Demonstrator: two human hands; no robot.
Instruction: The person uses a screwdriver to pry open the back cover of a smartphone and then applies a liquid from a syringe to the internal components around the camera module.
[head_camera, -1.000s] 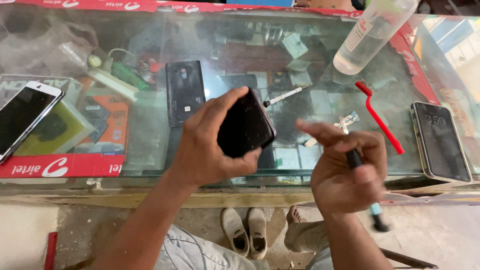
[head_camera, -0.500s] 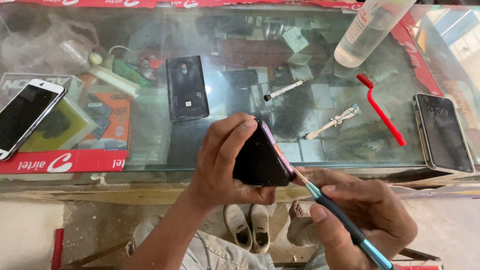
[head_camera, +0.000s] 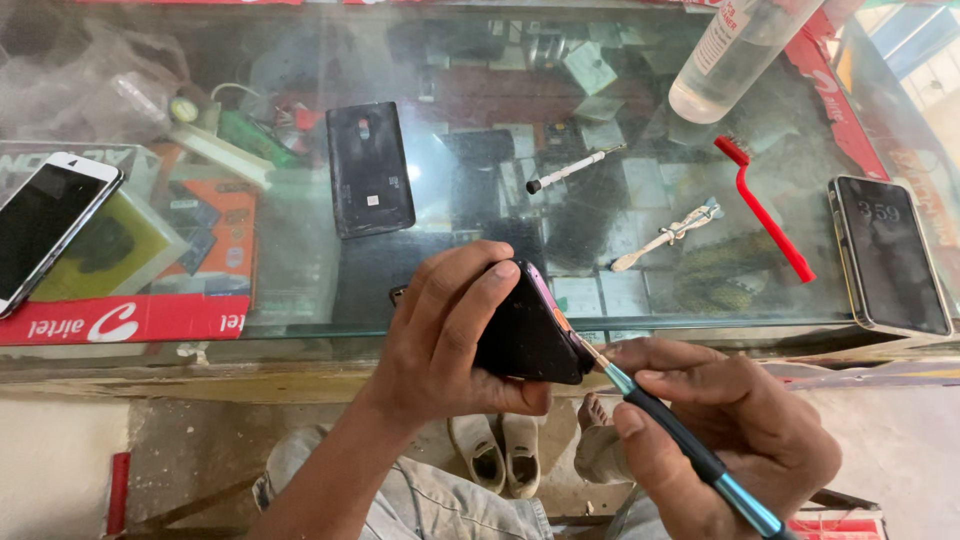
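Note:
My left hand grips a black phone, tilted on edge just in front of the glass counter's front edge. A slim screwdriver with a black and teal handle is held in my right hand. Its metal tip touches the phone's lower right edge. Both hands sit low, over my lap.
On the glass counter lie a black phone back cover, a small screwdriver, white tweezers, a red brush, a clear bottle, a dark phone at right and a white phone at left.
Both hands came down from over the glass toward my lap. My left hand turned the phone on edge. The screwdriver tip in my right hand moved up against the phone's edge.

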